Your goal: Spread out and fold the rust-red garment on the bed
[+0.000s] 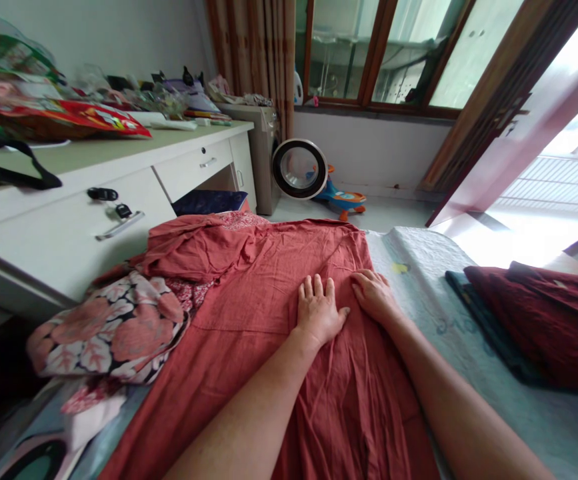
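A large red cloth garment (pixel 253 307) lies spread over the bed, with creases running lengthwise under and below my hands. My left hand (pixel 319 312) rests flat on the middle of it, fingers spread and pointing away from me. Close to its right edge, my right hand (pixel 373 293) lies on the cloth with its fingers stretched out, angled to the left. Neither hand holds anything. Bunched red fabric lies at the garment's far left, beside a crumpled floral cloth (pixel 113 327).
Folded dark red clothes (pixel 543 320) sit on the pale bed cover (pixel 419 267) at the right. A white desk (pixel 119 227) with cluttered items stands at the left. Beyond the bed are a washing machine with its round door (pixel 299 169) open and a blue-orange toy (pixel 341 198).
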Demonstrator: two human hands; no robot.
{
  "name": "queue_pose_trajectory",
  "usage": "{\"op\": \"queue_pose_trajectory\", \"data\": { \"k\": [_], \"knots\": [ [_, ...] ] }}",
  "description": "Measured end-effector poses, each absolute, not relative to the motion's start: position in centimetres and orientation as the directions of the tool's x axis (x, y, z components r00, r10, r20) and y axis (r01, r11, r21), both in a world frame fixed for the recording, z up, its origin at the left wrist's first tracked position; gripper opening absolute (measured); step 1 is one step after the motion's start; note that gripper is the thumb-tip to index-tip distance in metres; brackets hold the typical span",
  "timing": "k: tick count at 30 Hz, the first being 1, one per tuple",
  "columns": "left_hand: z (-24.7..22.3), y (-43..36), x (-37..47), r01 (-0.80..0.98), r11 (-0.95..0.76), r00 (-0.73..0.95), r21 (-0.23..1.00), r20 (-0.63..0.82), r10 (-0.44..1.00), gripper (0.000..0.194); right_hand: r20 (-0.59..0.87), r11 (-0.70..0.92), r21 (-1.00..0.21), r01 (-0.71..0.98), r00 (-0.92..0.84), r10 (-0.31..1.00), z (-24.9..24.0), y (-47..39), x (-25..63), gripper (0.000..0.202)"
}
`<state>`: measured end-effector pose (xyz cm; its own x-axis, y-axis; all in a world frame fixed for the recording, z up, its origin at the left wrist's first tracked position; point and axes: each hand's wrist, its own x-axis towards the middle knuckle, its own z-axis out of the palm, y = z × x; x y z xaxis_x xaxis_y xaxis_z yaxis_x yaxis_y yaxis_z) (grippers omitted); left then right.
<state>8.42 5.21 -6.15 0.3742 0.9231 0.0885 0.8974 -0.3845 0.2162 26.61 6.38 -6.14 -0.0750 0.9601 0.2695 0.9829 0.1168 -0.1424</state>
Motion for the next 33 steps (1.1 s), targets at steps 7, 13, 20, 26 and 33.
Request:
{"op": "queue_pose_trajectory", "data": {
  "k": [7,13,20,26,33],
  "knots": [
    [-6.2,5.2,8.4,0.896,-0.382,0.370,0.228,0.095,0.924,0.083,0.219,0.052,-0.114,0.992,-0.026,0.975,-6.1,6.3,25.7,0.037],
    [-5.9,5.1,8.4,0.897,-0.375,0.370,0.234,0.068,0.926,0.083,0.165,0.066,-0.118,0.991,-0.046,0.985,-5.8,6.3,25.9,0.042],
    [-5.9,5.1,8.5,0.892,-0.378,0.369,0.248,0.087,0.926,0.083,0.086,0.002,-0.143,0.990,0.011,0.996,-5.5,3.8,25.9,0.043],
    [-5.8,5.0,8.4,0.893,-0.377,0.365,0.247,0.094,0.926,0.083,0.182,-0.005,-0.167,0.986,0.036,0.983,-6.7,1.4,25.0,0.042],
    [-6.0,5.2,8.5,0.893,-0.378,0.364,0.244,0.100,0.926,0.078,0.175,0.005,-0.132,0.991,0.018,0.984,-6.8,0.9,25.0,0.044]
  ]
}}
